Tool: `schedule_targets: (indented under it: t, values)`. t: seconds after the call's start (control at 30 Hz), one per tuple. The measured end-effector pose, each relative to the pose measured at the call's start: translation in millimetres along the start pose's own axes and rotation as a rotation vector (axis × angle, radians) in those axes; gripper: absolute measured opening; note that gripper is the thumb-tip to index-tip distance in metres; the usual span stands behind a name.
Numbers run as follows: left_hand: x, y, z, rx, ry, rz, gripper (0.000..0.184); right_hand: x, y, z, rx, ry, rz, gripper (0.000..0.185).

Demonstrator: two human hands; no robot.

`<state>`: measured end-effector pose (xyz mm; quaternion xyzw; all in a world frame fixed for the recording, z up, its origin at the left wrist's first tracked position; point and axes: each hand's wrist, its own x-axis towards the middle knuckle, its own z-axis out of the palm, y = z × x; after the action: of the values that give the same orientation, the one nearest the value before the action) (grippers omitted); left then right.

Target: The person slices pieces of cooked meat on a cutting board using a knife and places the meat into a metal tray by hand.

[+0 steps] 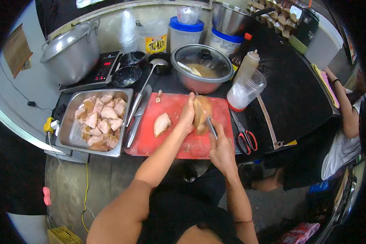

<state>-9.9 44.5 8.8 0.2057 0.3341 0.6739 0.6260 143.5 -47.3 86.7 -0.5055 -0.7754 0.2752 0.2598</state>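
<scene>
On the red cutting board [183, 142], my left hand [187, 116] presses along the left side of a large piece of cooked chicken [201, 110] and steadies it. My right hand [223, 152] is closed around a knife [211, 127], whose blade lies against the near right side of that chicken; part of it is hidden. A smaller cut chicken piece [162, 124] sits on the board left of my left hand, with small scraps [159, 96] behind it. Left of the board, a steel tray [73, 138] holds several chicken chunks [99, 120].
A ladle [144, 91] and another blade [135, 128] lie between tray and board. Behind stands a glass-lidded pot [203, 67]. Red-handled scissors [247, 140] and a clear container [246, 91] are on the right. A large pot [71, 53] is at back left; another person [347, 110] sits far right.
</scene>
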Motion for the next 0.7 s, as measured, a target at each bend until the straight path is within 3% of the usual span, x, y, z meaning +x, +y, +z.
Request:
schedule_targets:
  t: [0.07,0.27,0.33,0.43,0.53,0.7]
  values:
    - [-14.9,0.4,5.9,0.002,0.148,0.002,0.061,-0.1,1.7,5.7,-0.007,-0.008,0.01,0.039]
    - [-11.6,-19.3,-7.4,0.203,0.169,0.078,0.056,0.2,-1.4,7.0,0.016,-0.001,0.019,0.04]
    - [-3.6,-15.0,-2.0,0.134,0.212,0.11,0.058,-3.3,-7.4,2.1,-0.02,-0.014,0.057,0.04]
    - [-6.7,6.4,14.7,0.093,0.265,0.13,0.063,-19.0,-5.5,-0.4,-0.038,-0.009,-0.014,0.041]
    - [2.7,12.6,15.6,0.069,0.299,0.157,0.067,-34.9,1.4,2.1,-0.032,0.124,-0.246,0.044]
    - [17.6,6.8,8.1,0.004,0.284,0.163,0.07,-48.1,4.4,4.0,-0.052,0.063,-0.112,0.048]
